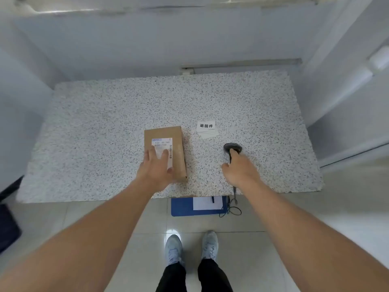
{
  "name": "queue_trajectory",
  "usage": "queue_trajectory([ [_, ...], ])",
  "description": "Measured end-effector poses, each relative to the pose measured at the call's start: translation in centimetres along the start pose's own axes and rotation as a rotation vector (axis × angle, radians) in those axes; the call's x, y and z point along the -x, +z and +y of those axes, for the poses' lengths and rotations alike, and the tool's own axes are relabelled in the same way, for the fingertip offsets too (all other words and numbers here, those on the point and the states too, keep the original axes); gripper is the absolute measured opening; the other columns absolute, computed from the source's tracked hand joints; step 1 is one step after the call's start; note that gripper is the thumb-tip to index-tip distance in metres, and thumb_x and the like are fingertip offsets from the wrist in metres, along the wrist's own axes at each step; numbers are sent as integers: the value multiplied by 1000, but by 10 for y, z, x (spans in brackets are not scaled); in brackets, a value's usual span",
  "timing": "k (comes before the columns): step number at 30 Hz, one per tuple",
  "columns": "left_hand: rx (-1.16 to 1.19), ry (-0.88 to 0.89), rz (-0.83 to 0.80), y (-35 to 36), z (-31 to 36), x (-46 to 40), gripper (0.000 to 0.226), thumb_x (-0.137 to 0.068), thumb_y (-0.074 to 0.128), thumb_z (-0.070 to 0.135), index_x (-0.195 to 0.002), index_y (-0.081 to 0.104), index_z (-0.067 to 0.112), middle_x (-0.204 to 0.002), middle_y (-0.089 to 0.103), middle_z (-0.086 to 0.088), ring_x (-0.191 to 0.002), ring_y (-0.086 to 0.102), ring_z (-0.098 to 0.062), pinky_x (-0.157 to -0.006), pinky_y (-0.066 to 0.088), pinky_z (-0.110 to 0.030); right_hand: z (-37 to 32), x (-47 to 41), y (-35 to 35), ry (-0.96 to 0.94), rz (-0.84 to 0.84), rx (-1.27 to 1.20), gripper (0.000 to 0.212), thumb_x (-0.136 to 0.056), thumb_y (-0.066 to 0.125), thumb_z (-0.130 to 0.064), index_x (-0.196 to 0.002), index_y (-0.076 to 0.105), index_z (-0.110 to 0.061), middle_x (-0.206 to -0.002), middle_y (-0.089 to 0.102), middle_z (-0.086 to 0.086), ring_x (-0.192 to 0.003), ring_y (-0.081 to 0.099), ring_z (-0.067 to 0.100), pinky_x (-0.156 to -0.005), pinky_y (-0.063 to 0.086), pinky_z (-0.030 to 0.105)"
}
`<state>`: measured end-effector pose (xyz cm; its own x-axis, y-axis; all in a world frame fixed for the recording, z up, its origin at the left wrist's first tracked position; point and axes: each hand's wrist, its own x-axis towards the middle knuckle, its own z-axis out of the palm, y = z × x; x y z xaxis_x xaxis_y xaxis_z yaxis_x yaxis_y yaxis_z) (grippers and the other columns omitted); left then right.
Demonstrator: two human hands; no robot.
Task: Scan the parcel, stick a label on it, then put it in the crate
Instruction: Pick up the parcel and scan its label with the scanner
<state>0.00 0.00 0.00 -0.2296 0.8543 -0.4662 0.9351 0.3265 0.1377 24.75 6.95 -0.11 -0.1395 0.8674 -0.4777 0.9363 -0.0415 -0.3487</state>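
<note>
A brown cardboard parcel (177,148) lies flat near the front of the speckled table (105,127), with a white barcode slip on its top. My left hand (156,168) rests on the parcel's near end, fingers spread over the slip. To the right lies a black handheld scanner (232,149); my right hand (239,168) is on its handle, fingers curling around it. A small stack of white labels (206,129) printed with black characters sits just beyond, between parcel and scanner. Under the table's front edge is a blue crate (182,207), mostly hidden.
White walls enclose the table at the back and both sides. The scanner's cable (231,208) hangs off the front edge and coils on the tiled floor beside the crate. My feet stand on the floor below. A dark object (6,224) sits at the far left.
</note>
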Motion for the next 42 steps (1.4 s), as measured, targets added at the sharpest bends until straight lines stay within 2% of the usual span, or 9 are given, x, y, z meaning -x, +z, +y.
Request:
queue_trajectory([
  [5,179,-119,62,19,-14,-7,92,-92,66,44,-159,11,11,-163,12,-19,-147,25,-39,-111,41,-56,6,-9,16,104,-15,-62,77,-104,52,-34,-166,8,-19,-147,52,17,-120,61,32,-97,55,47],
  [13,513,-230,85,38,-29,-19,116,-75,88,40,-157,11,13,-146,33,-19,-124,49,-36,-101,47,-48,13,-17,40,167,23,-159,72,-101,60,-24,-159,20,-10,-128,61,19,-98,63,29,-82,56,43],
  [17,600,-251,126,41,-34,-23,116,-67,94,38,-152,21,9,-132,44,-13,-118,50,-31,-95,49,-41,13,-24,48,188,65,-113,56,-102,60,-22,-149,35,-3,-124,61,20,-96,62,29,-74,50,38],
  [23,641,-244,169,40,-26,-26,111,-57,98,39,-143,37,7,-131,48,-7,-117,55,-27,-98,53,-49,13,-39,56,240,120,-97,43,-101,62,-15,-138,47,3,-130,59,23,-111,65,36,-90,58,46],
  [29,547,-318,118,34,-10,-35,134,-47,98,53,-152,27,11,-141,39,-13,-130,46,-35,-106,47,-54,14,-46,61,287,185,-84,42,-99,67,-10,-135,50,2,-130,62,22,-114,65,35,-86,56,43],
  [32,532,-367,84,32,0,-38,126,-42,98,55,-145,35,17,-136,41,-15,-129,42,-34,-107,43,-52,15,-47,62,298,189,-117,45,-95,71,-7,-134,51,0,-124,65,20,-109,67,34,-79,57,41],
  [37,628,-343,84,30,10,-40,123,-41,101,44,-144,36,30,-131,49,-9,-126,45,-32,-104,45,-50,17,-44,57,318,131,-219,52,-88,81,-24,-129,55,-4,-115,68,16,-100,69,32,-68,55,36],
  [40,878,-243,49,28,10,-39,137,-50,102,18,-158,19,29,-135,56,1,-127,52,-25,-101,51,-48,16,-40,54,307,122,-281,53,-82,84,-33,-120,58,-6,-105,69,11,-89,70,28,-67,60,38],
  [42,1011,-212,-19,23,9,-38,142,-57,96,0,-162,7,36,-138,55,6,-128,52,-23,-86,58,-41,14,-37,52,293,137,-317,53,-78,85,-36,-114,56,-10,-96,67,6,-80,67,21,-59,55,33],
])
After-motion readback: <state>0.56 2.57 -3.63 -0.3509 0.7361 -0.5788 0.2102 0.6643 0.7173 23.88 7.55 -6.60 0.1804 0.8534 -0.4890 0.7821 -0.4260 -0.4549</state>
